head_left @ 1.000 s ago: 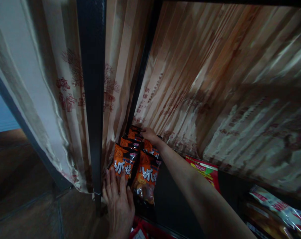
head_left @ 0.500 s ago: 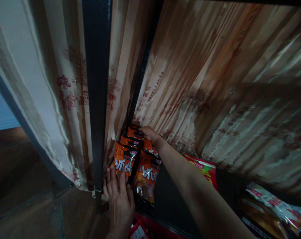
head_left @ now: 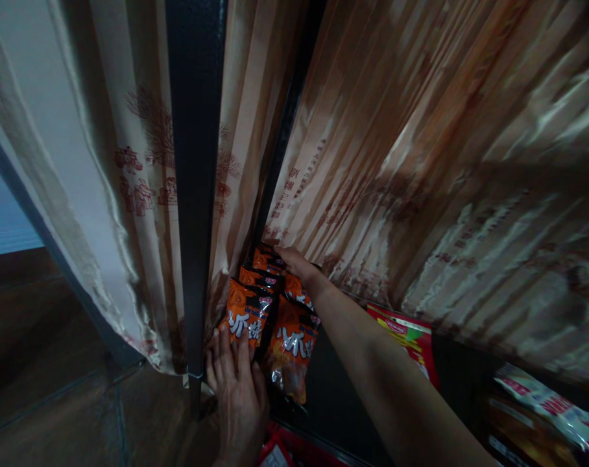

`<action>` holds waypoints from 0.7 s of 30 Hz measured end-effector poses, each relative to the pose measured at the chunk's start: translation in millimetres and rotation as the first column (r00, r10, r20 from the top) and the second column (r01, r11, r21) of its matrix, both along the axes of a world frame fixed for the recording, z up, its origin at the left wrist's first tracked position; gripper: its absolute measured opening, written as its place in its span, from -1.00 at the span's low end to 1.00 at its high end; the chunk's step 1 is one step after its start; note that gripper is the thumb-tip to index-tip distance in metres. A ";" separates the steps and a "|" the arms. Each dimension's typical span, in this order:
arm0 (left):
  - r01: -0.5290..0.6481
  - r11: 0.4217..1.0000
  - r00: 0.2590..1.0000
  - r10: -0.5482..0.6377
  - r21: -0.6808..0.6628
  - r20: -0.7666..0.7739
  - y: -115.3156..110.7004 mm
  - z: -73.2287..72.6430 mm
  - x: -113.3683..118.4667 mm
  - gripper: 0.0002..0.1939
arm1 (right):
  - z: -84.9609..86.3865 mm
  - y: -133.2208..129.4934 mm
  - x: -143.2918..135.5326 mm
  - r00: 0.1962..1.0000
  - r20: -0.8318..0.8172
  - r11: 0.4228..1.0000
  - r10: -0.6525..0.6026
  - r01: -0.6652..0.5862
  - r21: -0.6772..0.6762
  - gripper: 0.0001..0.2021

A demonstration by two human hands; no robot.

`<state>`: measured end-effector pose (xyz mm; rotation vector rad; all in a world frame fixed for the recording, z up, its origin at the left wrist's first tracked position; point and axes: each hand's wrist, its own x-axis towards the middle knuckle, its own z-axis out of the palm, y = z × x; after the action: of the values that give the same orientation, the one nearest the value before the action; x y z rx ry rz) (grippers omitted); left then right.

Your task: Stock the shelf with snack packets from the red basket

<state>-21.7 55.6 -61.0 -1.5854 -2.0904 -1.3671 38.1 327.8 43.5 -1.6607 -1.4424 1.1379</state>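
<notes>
Several orange-and-black snack packets (head_left: 290, 347) stand in two rows in the corner of a dark shelf. My left hand (head_left: 239, 389) lies with its fingers stretched out against the lower part of the front left packet (head_left: 246, 310). Farther back, my right hand (head_left: 294, 261) reaches over the right row and touches the top of the rear packets (head_left: 266, 259). Its fingertips are small and partly hidden there, so its grip is unclear.
A dark metal post (head_left: 194, 194) stands left of the packets. Printed beige curtain (head_left: 372, 162) hangs behind the shelf (head_left: 343, 395). A red-and-green packet (head_left: 414, 340) and a white-and-red packet (head_left: 552, 402) lie to the right. Red packaging (head_left: 275, 451) shows below.
The view has shifted slightly, so the shelf and packets appear a little farther right. Both hands keep nearly the same places on the packets.
</notes>
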 end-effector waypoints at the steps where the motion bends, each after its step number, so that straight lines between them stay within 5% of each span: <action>1: 0.004 1.000 1.000 -0.004 0.002 0.004 -0.1 0.2 -0.1 -0.46 | -0.1 -1.3 0.3 1.000 0.029 1.000 0.006 -0.006 0.012 -0.79; 8: 0.046 0.998 0.999 -0.045 -0.032 0.029 -4.8 9.1 -2.1 -0.45 | 22.2 -17.3 2.0 0.946 0.319 0.975 -0.061 -0.012 0.224 -0.69; 10: 0.049 0.998 0.998 -0.048 -0.035 0.034 -6.1 11.0 -2.6 -0.45 | 31.7 -27.4 -4.5 0.906 0.422 0.927 -0.036 -0.127 0.352 -0.66; 12: 0.046 0.998 0.998 -0.045 -0.035 0.035 -6.7 11.7 -2.8 -0.46 | 38.6 -39.5 -14.4 0.805 0.589 0.817 0.067 -0.383 0.431 -0.70; 14: 0.041 0.998 0.999 -0.040 -0.037 0.032 -6.9 11.7 -3.0 -0.47 | 41.7 -50.9 -24.6 0.643 0.745 0.690 0.178 -0.622 0.371 -0.72; 16: 0.033 0.998 0.999 -0.032 -0.045 0.035 -6.9 11.7 -3.0 -0.48 | 40.9 -58.7 -32.1 0.502 0.828 0.622 0.249 -0.738 0.260 -0.72; 21: 0.003 0.996 1.000 -0.001 -0.087 0.014 -6.5 11.8 -4.6 -0.49 | 30.2 -61.1 -34.0 0.410 0.859 0.598 0.306 -0.785 0.161 -0.73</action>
<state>-26.4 49.1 -49.2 -1.6154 -2.1847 -1.3086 4.1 266.7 73.7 -1.2100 -2.7714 0.0990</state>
